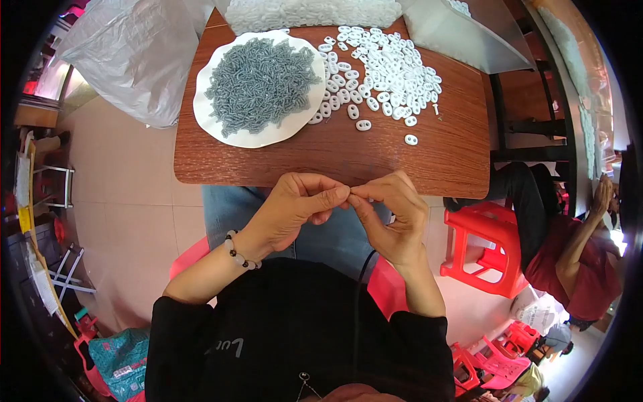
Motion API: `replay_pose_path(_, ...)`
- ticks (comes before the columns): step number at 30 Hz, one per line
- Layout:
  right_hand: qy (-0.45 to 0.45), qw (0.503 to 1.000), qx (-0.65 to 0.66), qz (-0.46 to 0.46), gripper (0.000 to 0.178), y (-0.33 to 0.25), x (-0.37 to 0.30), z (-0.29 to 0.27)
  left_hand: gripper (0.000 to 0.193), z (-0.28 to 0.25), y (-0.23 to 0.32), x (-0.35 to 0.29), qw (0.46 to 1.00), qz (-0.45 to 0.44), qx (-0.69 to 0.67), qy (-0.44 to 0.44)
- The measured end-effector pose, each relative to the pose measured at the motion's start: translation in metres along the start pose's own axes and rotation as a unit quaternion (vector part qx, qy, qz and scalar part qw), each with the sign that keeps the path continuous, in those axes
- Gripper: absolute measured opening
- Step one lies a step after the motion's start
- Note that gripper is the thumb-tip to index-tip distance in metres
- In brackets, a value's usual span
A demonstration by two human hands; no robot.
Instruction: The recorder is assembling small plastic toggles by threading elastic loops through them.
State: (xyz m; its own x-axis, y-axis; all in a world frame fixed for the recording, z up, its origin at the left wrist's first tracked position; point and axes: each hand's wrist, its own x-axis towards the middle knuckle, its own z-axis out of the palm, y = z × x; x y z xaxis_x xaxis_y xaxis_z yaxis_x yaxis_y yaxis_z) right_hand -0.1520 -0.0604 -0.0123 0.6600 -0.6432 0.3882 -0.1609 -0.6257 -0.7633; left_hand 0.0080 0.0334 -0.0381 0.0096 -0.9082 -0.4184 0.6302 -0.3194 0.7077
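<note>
My left hand [305, 204] and my right hand [395, 218] meet fingertip to fingertip just off the near edge of the wooden table [321, 161], above my lap. Both are closed in a pinch, thumb against forefinger; whatever they hold is too small or hidden to make out. Beyond them on the left stands a white wavy-rimmed plate [207, 124] heaped with small grey translucent pieces [261, 84]. To its right lies a loose pile of white oval pieces [398, 70], each with two holes. One white oval piece [410, 139] sits apart, nearer to my right hand.
A tiny white T-shaped piece [435, 108] lies beside the pile. Translucent bags [308, 13] line the table's far edge, and a grey-white sack [130, 60] stands at left. On the right are a red stool [485, 248] and another person [576, 261] seated close by.
</note>
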Motion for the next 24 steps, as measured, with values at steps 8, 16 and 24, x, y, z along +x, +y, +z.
replay_pose_path(8,0.018,0.983,0.126,0.135,0.024,0.004,-0.011,0.003,0.018,0.006,0.006,-0.001,0.998,0.018,0.013,0.051)
replay_pose_path(16,-0.002,0.899,0.306,0.312,0.010,0.016,-0.012,-0.002,0.016,0.011,-0.004,0.002,0.987,0.112,0.079,0.085)
replay_pose_path(24,0.020,0.864,0.350,0.362,0.022,0.005,-0.011,-0.005,0.016,0.015,-0.006,0.003,0.985,0.113,0.099,0.090)
